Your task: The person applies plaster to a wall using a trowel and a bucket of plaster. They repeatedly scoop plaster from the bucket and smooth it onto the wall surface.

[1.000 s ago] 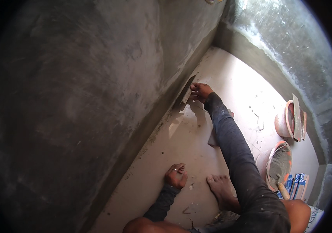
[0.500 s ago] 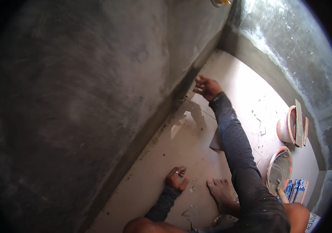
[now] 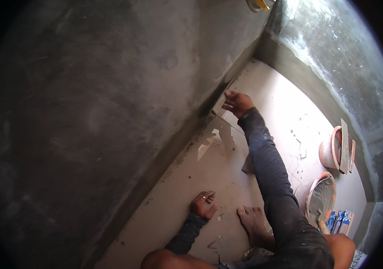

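My right hand (image 3: pixel 241 104) reaches far forward to the foot of the wall. Its fingers are bent around a narrow pale tile strip (image 3: pixel 219 102) that stands along the wall base; the fingertips are partly hidden. Nearer to me, my left hand (image 3: pixel 204 206) is low over the floor, fingers loosely curled and thumb apart, with a ring on one finger. Nothing shows in it. Beneath my right forearm, a dark-edged flat piece (image 3: pixel 247 165) is partly covered.
Grey plastered wall (image 3: pixel 88 112) rises at left. On the pale tiled floor (image 3: pixel 164 201), at right, stand a bucket with flat strips across it (image 3: pixel 330 150) and a bucket of grey mortar with a handled tool (image 3: pixel 321 197). Blue-and-white packages (image 3: pixel 341 222) lie beside it. My bare foot (image 3: pixel 254 224) is between my arms.
My right hand has shifted slightly down and its fingers have drawn in at the tile strip, which shows more clearly. My left hand has stayed nearly still. The view has tilted a little.
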A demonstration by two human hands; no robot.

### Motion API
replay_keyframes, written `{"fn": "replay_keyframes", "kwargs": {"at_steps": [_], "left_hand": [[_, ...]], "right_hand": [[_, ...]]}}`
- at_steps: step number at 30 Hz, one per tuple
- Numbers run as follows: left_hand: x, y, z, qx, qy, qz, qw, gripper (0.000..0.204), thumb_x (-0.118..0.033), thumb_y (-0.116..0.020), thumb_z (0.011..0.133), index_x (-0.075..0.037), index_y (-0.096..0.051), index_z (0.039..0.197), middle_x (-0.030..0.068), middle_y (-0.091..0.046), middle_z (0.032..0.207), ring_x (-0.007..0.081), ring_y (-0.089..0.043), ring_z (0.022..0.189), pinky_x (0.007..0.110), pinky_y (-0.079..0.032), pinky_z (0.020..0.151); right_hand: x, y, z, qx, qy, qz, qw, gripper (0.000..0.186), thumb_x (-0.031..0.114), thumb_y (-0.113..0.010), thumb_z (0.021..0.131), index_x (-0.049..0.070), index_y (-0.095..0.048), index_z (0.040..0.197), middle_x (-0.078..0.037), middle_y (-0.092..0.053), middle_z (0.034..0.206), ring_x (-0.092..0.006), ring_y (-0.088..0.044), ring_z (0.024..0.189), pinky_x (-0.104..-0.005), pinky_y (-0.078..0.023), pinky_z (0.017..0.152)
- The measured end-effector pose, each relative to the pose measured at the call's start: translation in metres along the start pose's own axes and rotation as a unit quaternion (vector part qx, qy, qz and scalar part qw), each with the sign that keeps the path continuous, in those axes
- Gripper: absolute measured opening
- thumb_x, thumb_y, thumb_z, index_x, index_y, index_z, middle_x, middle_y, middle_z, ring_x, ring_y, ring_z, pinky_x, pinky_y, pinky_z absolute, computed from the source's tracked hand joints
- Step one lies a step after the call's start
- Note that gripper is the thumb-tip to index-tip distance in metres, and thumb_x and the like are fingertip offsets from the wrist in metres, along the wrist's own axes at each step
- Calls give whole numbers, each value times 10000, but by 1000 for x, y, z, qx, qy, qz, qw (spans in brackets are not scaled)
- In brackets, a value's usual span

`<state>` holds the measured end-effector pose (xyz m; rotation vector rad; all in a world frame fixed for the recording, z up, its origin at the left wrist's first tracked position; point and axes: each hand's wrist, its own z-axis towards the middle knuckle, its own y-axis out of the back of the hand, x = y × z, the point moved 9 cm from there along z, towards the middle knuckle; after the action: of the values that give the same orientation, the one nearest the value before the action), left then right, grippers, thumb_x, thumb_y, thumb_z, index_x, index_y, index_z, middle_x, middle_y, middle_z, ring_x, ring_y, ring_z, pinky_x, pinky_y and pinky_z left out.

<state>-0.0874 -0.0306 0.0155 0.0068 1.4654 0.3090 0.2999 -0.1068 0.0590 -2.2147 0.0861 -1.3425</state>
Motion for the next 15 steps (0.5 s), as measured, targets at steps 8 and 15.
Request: {"fn": "replay_keyframes", "kwargs": {"at_steps": [8,15], "left_hand": [[-2,-2,2,17,7,-4,1000,354,-166,-693,769,-1,-634,1076,139,-654,891,241,-641,765,322,-532,692],[-3,2,1,20,7,4,1000,332,-153,-681,769,0,-647,1062,140,-672,896,222,-663,788,315,-546,707]], "right_hand": [[54,-3,-44,56,50,10,997,330,133,-516,998,19,-499,1308,-72,-594,1199,-239,-569,1136,-447,-446,1018],[-75,39,-27,-86,-92,-22,992,281,131,-576,975,-8,-567,1219,-105,-625,1094,-257,-639,984,-429,-567,858]]}}
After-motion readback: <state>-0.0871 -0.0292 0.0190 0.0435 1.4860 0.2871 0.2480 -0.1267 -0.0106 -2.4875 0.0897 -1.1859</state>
